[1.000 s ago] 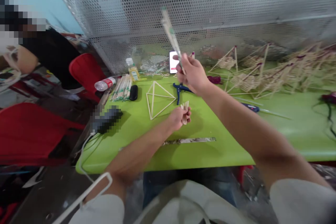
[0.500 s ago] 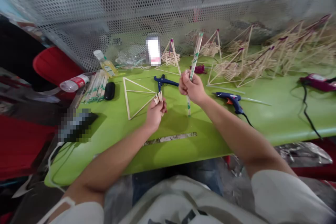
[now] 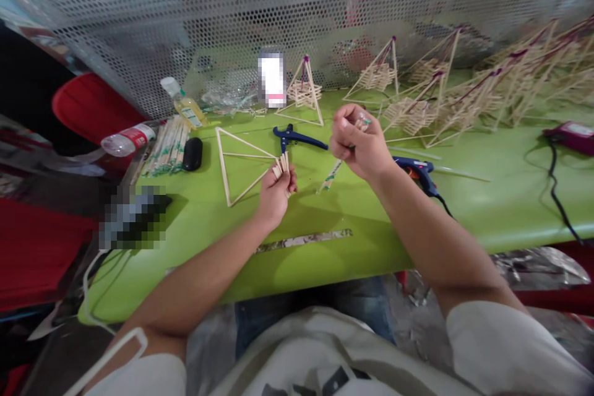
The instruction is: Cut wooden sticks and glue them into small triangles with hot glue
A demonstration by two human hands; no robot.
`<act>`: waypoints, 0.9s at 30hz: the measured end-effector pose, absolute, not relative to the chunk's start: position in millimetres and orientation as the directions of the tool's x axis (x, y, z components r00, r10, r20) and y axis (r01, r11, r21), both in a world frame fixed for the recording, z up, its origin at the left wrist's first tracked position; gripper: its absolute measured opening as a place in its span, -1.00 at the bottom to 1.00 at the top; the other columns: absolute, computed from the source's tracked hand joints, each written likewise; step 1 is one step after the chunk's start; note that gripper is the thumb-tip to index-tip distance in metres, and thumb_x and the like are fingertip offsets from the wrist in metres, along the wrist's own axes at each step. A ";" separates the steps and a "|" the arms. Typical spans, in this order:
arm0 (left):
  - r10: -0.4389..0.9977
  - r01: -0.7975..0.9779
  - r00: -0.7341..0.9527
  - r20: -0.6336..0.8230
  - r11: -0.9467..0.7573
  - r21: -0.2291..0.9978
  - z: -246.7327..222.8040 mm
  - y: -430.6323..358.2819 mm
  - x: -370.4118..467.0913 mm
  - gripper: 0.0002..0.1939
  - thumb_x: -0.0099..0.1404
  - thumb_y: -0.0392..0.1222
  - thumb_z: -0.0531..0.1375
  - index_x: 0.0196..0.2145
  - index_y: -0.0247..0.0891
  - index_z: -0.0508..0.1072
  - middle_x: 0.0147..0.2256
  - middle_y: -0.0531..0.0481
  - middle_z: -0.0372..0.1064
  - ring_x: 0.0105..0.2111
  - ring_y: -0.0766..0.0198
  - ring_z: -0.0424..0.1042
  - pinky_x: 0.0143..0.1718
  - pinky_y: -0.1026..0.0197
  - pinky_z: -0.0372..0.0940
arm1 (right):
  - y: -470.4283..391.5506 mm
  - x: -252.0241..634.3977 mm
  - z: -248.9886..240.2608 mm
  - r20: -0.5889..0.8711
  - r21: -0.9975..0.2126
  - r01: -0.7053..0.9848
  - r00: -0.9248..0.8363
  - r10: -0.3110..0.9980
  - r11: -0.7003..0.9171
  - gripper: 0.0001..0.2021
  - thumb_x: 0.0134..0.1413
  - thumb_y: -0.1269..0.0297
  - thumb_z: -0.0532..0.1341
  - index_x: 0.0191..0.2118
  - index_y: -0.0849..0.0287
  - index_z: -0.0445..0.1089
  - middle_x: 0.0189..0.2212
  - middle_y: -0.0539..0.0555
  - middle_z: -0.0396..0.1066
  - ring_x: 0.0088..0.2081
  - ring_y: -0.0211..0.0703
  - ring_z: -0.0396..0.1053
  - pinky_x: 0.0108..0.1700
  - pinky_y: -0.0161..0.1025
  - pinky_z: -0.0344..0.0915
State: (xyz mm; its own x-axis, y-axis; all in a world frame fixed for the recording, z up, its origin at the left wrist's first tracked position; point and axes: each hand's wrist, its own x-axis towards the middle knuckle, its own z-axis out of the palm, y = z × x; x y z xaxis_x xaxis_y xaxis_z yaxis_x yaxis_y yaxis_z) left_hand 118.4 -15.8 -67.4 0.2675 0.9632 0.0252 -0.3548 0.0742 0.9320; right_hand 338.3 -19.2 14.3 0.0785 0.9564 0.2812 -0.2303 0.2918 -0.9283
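My left hand point(image 3: 277, 193) is closed round several short pale wooden sticks point(image 3: 282, 165), their ends poking up above the fingers. To its right, my right hand point(image 3: 355, 141) grips a clear, green-printed packet of chopsticks point(image 3: 330, 176). The packet slants: its lower end shows below the fist, and the middle is hidden by the fingers. Just beyond the left hand lies a blue cutter point(image 3: 301, 138) with its handles apart. A triangular stick frame point(image 3: 223, 167) with an inner stick lies flat to the left. Partly behind my right forearm is a blue glue gun point(image 3: 420, 173).
Stick pyramids point(image 3: 304, 90) with purple tops stand along the back and right of the green table point(image 3: 223, 284). At left are wrapped chopsticks point(image 3: 167, 145), a black case point(image 3: 192, 153), a yellow-liquid bottle point(image 3: 188, 108) and a plastic bottle point(image 3: 127, 139). A perforated metal panel point(image 3: 223, 6) rises behind.
My right hand has moved slightly right and up and turned, tipping the chopstick packet from nearly upright to slanted. The left hand stays almost in place with its sticks. The view has shifted a little.
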 end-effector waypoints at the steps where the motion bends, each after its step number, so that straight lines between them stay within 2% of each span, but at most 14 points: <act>1: 0.965 -0.354 0.262 0.024 0.073 0.932 -67.0 -15.8 118.9 -0.95 0.45 -0.27 0.26 -0.16 -0.26 0.55 -0.40 0.05 0.37 -0.48 0.35 0.31 -0.38 0.25 0.33 | -19.5 336.0 13.9 0.274 -0.927 -0.247 0.074 0.959 0.284 -0.48 0.05 -0.22 0.54 -0.21 -0.02 0.30 -0.54 -0.18 -0.03 -0.57 -0.33 -0.10 -0.53 -0.21 -0.12; 6: 0.967 -0.354 0.251 0.036 0.058 0.933 -68.0 -15.9 121.5 -0.95 0.44 -0.27 0.27 -0.17 -0.25 0.55 -0.40 0.04 0.39 -0.49 0.35 0.32 -0.40 0.25 0.31 | -20.3 318.1 8.3 0.245 -0.939 -0.267 -0.075 0.967 0.217 -0.33 0.06 -0.28 0.54 -0.45 0.02 0.09 -0.60 -0.19 -0.13 -0.57 -0.37 -0.21 -0.48 -0.22 -0.23; 13: 0.968 -0.372 0.248 0.038 0.059 0.926 -69.2 -14.3 119.7 -0.93 0.41 -0.21 0.32 -0.17 -0.23 0.56 -0.44 0.08 0.32 -0.51 0.36 0.26 -0.43 0.26 0.29 | -16.5 298.9 -13.5 0.163 -0.963 -0.224 -0.057 0.985 0.146 -0.23 0.04 -0.08 0.59 -0.49 0.01 -0.11 -0.61 -0.22 -0.23 -0.61 -0.41 -0.21 -0.53 -0.24 -0.21; 15: 0.967 -0.399 0.252 0.032 0.073 0.914 -66.3 -14.6 117.8 -0.93 0.39 -0.22 0.31 -0.18 -0.24 0.56 -0.46 0.10 0.27 -0.54 0.39 0.19 -0.50 0.30 0.19 | -16.1 297.9 -25.6 0.162 -0.973 -0.173 -0.057 0.985 0.150 -0.23 0.04 -0.06 0.59 -0.51 0.01 -0.12 -0.62 -0.22 -0.22 -0.61 -0.40 -0.17 -0.53 -0.24 -0.19; 19: 0.962 -0.438 0.271 0.032 0.094 0.894 -56.4 -15.6 114.1 -0.91 0.32 -0.20 0.34 -0.30 -0.22 0.50 -0.53 0.17 0.15 -0.62 0.45 0.00 -0.62 0.32 -0.08 | -17.2 299.4 -49.6 0.130 -0.992 -0.016 -0.105 0.986 0.129 -0.25 0.14 -0.15 0.48 -0.50 0.00 -0.16 -0.63 -0.21 -0.19 -0.60 -0.35 -0.10 -0.52 -0.23 -0.08; 21: 0.953 -0.450 0.284 0.102 0.038 0.892 -51.6 -15.7 112.5 -0.84 0.34 -0.14 0.40 -0.30 -0.20 0.51 -0.55 0.20 0.11 -0.63 0.45 -0.05 -0.63 0.30 -0.11 | -19.0 298.3 -57.5 0.104 -0.993 0.044 -0.160 0.982 0.112 -0.27 0.13 -0.12 0.49 -0.52 0.01 -0.13 -0.63 -0.20 -0.13 -0.57 -0.34 -0.05 -0.50 -0.22 0.00; 25: 0.921 -0.416 0.240 0.307 -0.188 0.889 -45.5 -15.1 108.8 -0.65 0.40 0.12 0.48 -0.01 -0.13 0.65 -0.52 0.18 0.19 -0.60 0.42 0.03 -0.59 0.25 -0.03 | -25.0 291.3 -59.8 0.050 -0.981 0.165 -0.294 0.954 0.102 -0.39 0.14 0.07 0.49 -0.55 0.05 0.00 -0.60 -0.18 -0.01 -0.54 -0.34 -0.02 -0.44 -0.21 0.05; 27: 0.900 -0.362 0.222 0.375 -0.281 0.889 -43.4 -14.8 106.0 -0.58 0.39 0.19 0.48 0.03 -0.11 0.69 -0.53 0.16 0.21 -0.57 0.40 0.08 -0.55 0.23 0.00 | -28.0 288.3 -55.7 0.013 -0.972 0.216 -0.355 0.935 0.095 -0.45 0.18 0.12 0.45 -0.55 0.06 0.04 -0.60 -0.18 0.01 -0.54 -0.34 -0.01 -0.43 -0.20 0.03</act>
State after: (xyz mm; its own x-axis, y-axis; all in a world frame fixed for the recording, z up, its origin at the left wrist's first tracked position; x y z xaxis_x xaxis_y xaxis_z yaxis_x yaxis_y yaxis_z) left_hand 106.0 -14.8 -43.4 0.2225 0.9000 0.3749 -0.3619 -0.2809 0.8889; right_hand 288.3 -28.0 -55.7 -0.3548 0.9349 0.0130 0.2160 0.0955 -0.9717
